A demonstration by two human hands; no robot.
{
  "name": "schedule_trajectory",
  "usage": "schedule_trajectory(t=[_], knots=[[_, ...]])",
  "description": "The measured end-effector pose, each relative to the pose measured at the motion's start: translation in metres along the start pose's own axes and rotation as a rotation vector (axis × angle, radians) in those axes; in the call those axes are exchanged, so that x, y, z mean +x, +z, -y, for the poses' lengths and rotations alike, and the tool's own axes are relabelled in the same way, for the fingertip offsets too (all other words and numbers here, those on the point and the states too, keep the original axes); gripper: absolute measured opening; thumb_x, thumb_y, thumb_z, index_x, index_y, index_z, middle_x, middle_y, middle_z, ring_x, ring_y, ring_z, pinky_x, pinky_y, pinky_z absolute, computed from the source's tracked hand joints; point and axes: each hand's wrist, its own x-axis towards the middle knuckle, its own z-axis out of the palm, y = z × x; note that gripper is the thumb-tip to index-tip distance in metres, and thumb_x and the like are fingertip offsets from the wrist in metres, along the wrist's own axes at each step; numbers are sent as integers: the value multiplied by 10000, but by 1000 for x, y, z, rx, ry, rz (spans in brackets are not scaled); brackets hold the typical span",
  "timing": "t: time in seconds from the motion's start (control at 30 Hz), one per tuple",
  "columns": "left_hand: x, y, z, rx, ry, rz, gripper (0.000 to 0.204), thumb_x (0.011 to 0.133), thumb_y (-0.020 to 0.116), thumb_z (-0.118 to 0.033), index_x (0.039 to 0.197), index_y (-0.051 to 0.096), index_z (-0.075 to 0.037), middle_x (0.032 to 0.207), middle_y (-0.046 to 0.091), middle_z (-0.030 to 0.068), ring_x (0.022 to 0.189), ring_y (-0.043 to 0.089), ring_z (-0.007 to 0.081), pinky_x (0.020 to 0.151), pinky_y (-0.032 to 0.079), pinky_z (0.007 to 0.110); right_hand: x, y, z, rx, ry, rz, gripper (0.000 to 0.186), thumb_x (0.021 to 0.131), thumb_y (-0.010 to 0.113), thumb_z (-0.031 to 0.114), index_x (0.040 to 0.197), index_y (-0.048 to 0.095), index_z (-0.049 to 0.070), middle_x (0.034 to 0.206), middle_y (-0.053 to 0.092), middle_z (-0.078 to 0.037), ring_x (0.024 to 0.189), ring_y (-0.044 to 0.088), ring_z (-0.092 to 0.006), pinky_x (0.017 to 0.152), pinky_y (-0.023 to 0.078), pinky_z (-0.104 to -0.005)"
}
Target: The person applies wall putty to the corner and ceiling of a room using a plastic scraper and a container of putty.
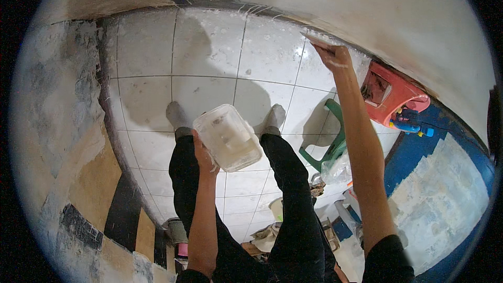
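My left hand (204, 153) grips the side of a rectangular whitish plastic tub (230, 135), held above the floor between my legs. Pale, paste-like material lies inside and is smeared along the rim. My right arm stretches far forward to the right. At its end, my right hand (336, 58) is closed around a thin flat scraper (316, 39). The scraper shows nearly edge-on, with its tip close to the base of the far wall (377, 15); whether it touches the wall I cannot tell.
White floor tiles (204, 94) carry pale spatters toward the far wall. At right are a red plastic stool (403, 91), a green plastic stool (335, 144) and a blue surface with a whitish patch (440, 194). A patchy wall (68, 126) rises at left. Assorted items lie behind my legs.
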Motion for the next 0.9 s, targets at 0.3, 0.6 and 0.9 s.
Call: schedule_trajectory(t=[0.3,0.6,0.9], knots=[[-5,4,20,123,29,-44,584,924,330,-528,1289,407,-79,1227,502,94,1122,489,238,952,406,386,7,52,44,-22,-139,-106,407,863,446,3,1223,330,-148,1268,397,-279,1163,423,-403,1043,366,-461],[2,11,33,7,-7,-44,598,920,349,-526,1269,413,-45,1217,508,105,1112,497,245,949,412,388,-85,44,48,266,112,191,348,841,369,-92,1186,391,-128,1217,463,-247,1175,440,-327,1025,379,-421],[1,22,40,72,13,-76,591,918,360,-523,1250,433,-40,1190,525,106,1090,511,243,937,421,386,12,27,40,129,-77,218,345,928,333,41,1220,315,-141,1264,383,-280,1190,411,-388,1051,345,-468]])
